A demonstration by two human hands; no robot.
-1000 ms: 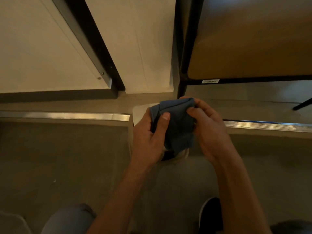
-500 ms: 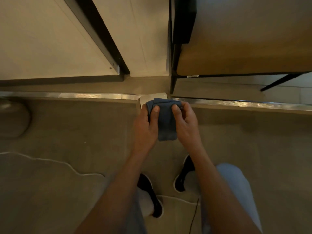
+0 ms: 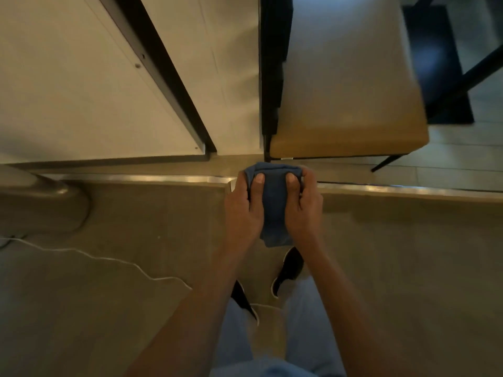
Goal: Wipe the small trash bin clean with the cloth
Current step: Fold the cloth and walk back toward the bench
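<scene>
A folded blue cloth (image 3: pixel 274 202) is held between both hands above the floor, straight ahead of me. My left hand (image 3: pixel 243 210) grips its left side with the thumb on top. My right hand (image 3: pixel 304 208) grips its right side the same way. The small trash bin is almost wholly hidden under the hands and cloth; only a pale sliver (image 3: pixel 232 185) shows beside my left hand, by the metal floor strip.
A tan padded chair seat (image 3: pixel 348 104) on a black frame stands just beyond the hands. A metal threshold strip (image 3: pixel 408 190) crosses the floor. A white cable (image 3: pixel 109 259) trails at left. My two dark shoes (image 3: pixel 288 270) are below the cloth.
The view has risen and pulled back from the floor, so the hands and cloth look smaller. The bin, partly seen a second ago, is now nearly covered. Both hands keep hold of the cloth.
</scene>
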